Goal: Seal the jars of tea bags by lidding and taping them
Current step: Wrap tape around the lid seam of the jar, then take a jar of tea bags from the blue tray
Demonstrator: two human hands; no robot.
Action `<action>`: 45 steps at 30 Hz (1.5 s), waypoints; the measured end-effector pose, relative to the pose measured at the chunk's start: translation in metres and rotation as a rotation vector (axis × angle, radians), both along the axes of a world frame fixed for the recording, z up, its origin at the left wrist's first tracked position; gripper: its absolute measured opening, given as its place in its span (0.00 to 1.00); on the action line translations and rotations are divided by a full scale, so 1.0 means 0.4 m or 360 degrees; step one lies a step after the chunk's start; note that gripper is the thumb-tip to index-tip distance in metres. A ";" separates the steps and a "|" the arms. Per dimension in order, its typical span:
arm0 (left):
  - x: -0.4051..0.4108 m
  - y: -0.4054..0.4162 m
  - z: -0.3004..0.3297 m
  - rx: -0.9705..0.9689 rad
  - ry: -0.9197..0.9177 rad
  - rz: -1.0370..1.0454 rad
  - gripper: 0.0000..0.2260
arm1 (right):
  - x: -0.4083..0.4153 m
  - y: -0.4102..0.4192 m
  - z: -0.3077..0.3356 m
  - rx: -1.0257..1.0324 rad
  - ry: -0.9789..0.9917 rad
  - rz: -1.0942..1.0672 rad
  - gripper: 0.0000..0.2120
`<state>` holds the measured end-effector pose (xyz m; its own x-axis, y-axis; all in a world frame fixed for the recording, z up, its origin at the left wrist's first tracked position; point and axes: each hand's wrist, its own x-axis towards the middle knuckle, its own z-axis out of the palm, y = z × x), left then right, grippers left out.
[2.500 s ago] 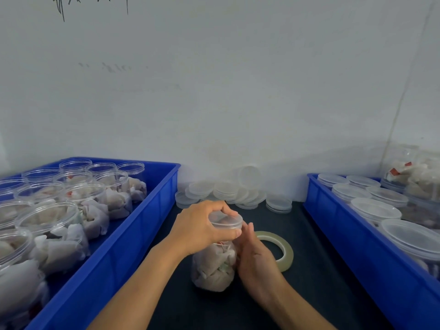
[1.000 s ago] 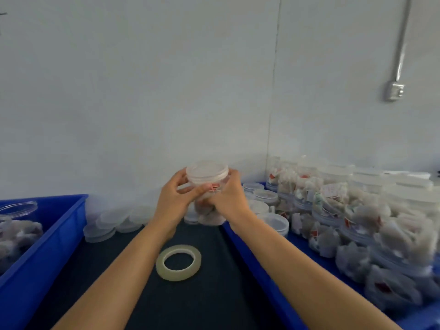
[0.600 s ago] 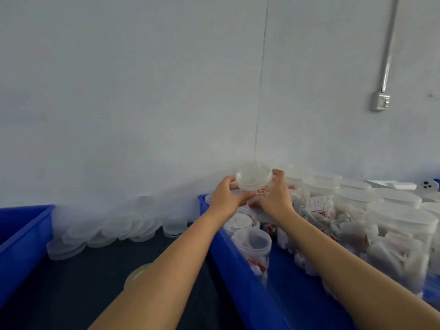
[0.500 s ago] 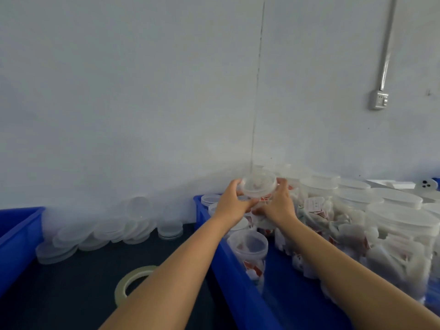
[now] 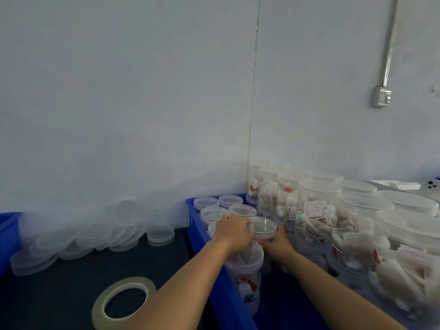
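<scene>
Crowding is the risk: the lidded jar (image 5: 263, 231) is being set into the blue bin (image 5: 234, 303) at 4 o'clock on the bench, wedged between standing jars, and a careless release could knock the near jar (image 5: 246, 277) at its 7 o'clock or tip the taller stacked jars (image 5: 316, 220) at 3 o'clock. Both arms reach forward over the bin rim. The left hand (image 5: 232, 232) curls round the jar's left side near the lid; the right hand (image 5: 278, 244) cups its lower right side, fingers hidden behind it. The tape roll (image 5: 123, 302) lies at 8 o'clock on the dark mat (image 5: 59, 294)
</scene>
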<state>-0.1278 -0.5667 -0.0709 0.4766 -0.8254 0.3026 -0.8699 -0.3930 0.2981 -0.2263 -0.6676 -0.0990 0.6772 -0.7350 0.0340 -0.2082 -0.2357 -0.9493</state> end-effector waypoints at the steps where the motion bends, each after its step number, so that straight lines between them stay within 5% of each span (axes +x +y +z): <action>1: 0.002 -0.003 0.000 0.0055 -0.0019 0.0000 0.11 | 0.001 0.003 -0.007 0.0037 0.0018 0.0004 0.40; 4: 0.001 -0.005 -0.001 0.0161 -0.0085 0.0009 0.12 | 0.007 0.008 -0.011 -0.0122 0.0070 -0.0080 0.27; 12: 0.004 0.001 -0.006 0.0097 -0.0092 -0.0014 0.15 | 0.027 0.008 -0.016 0.0072 0.0152 -0.0157 0.38; 15: 0.005 0.019 0.003 0.0148 -0.0019 -0.0073 0.17 | 0.020 0.006 0.009 0.0157 0.0240 -0.0132 0.35; 22: 0.012 0.178 0.045 -0.0090 0.0555 -0.0109 0.14 | 0.005 0.050 0.182 -0.0657 0.0427 -0.0202 0.29; 25: 0.009 0.295 0.037 -0.0403 0.0824 -0.0031 0.11 | 0.027 0.153 0.241 -0.0674 0.0365 0.0008 0.24; 34: -0.016 0.659 0.008 -0.0849 0.0975 0.0642 0.09 | 0.130 0.571 0.224 -0.0241 0.0337 0.0908 0.04; 45: -0.033 1.067 0.095 -0.0088 -0.0045 0.1423 0.12 | 0.232 0.988 0.175 0.0172 -0.0005 0.1417 0.07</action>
<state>-0.1411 -0.1397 -0.0331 0.9263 -0.1333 0.3524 -0.2530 -0.9131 0.3198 -0.1334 -0.2725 -0.0289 0.9980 0.0633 -0.0022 0.0117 -0.2181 -0.9759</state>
